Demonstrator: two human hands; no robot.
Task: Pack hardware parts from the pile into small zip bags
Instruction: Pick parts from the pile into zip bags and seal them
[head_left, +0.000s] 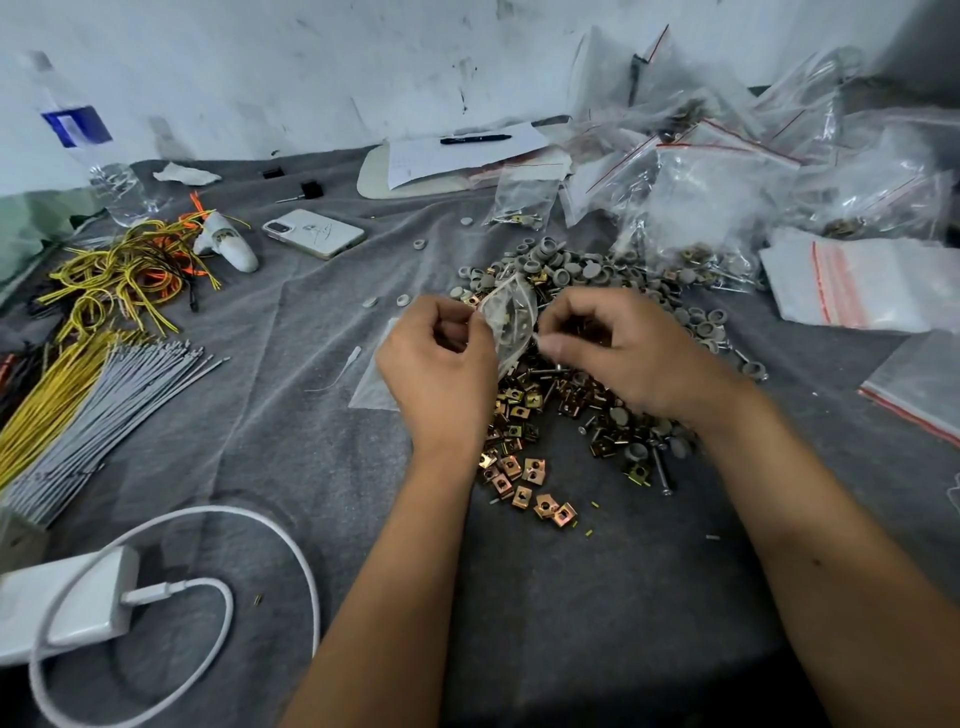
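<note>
Evidently both hands pinch the small zip bag (510, 321): left hand (439, 364) and right hand (618, 348) fingers at its edges, above the hardware pile (566, 384). Thin film looks slippery, limp; grip near the mouth.

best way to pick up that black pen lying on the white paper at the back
Take the black pen around the middle of its barrel, coming down from above. It lies flat and nearly sideways across the white paper, with bare sheet on both long sides, so thumb and finger can likely close front and back without snagging. The clear plastic bags crowd its right end, so avoid approaching from there.
</note>
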